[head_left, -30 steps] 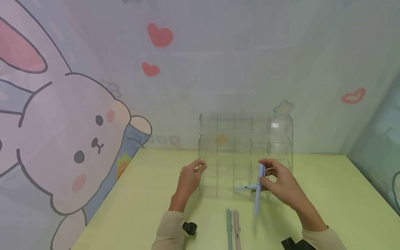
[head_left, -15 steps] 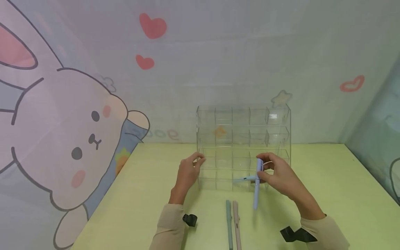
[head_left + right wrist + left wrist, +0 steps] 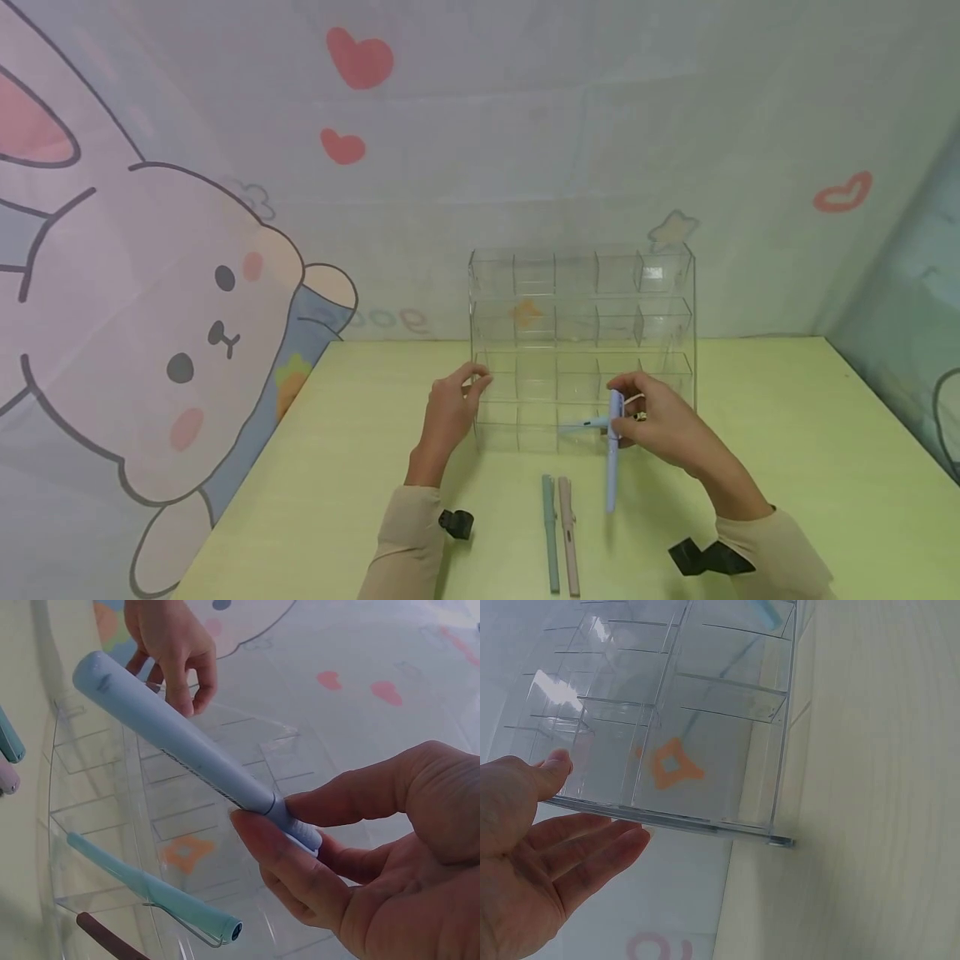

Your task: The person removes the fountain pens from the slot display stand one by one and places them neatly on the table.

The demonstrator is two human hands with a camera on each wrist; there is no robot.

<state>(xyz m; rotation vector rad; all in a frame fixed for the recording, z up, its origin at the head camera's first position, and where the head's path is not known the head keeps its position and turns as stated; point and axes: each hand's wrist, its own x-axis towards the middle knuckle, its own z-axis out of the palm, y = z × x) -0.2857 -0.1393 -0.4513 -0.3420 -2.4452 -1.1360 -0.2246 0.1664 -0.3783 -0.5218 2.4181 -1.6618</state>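
My left hand [image 3: 452, 408] grips the left side wall of a clear, tiered organizer [image 3: 535, 379], thumb inside the edge and fingers outside in the left wrist view. Between thumb and fingers of my right hand [image 3: 663, 425] is a lavender-blue pen [image 3: 612, 467], held nearly upright in front of the organizer's lower right. Behind it, a light blue pen [image 3: 150, 889] with a wire clip lies in the bottom tier. Beside that one shows a dark brown pen [image 3: 105, 934], partly cut off by the right wrist view's edge.
A green pen [image 3: 551, 533] and a pinkish pen [image 3: 569, 537] lie side by side on the pale yellow table [image 3: 787, 433] in front of the organizer. Close behind stands a printed backdrop [image 3: 570, 167] with a cartoon rabbit and hearts.
My right hand has shifted slightly left with the lavender-blue pen. My left hand stays on the organizer's side. The head view has tilted, so everything on the table appears higher.
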